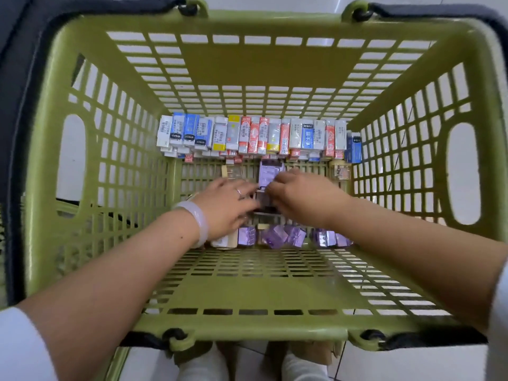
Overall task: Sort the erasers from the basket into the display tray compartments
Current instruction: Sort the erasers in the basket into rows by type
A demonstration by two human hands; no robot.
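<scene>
I look straight down into an olive-green slatted basket (255, 295). Along its far wall stand several boxed erasers (255, 137) in a packed row, with blue, red and yellow sleeves. In the middle of the floor both my hands meet over purple eraser packs (270, 171). My left hand (228, 204), with a ring and a pale bangle, curls its fingers onto the packs. My right hand (299, 196) pinches the edge of the purple pack. More purple packs (286, 236) lie in a row below my wrists. What sits under my palms is hidden.
A small clear pack (341, 170) lies at the floor's right edge and another clear pack (232, 171) left of the purple one. The dark basket handles (16, 78) hang down outside the rim. White tiled floor (384, 364) and my feet show below.
</scene>
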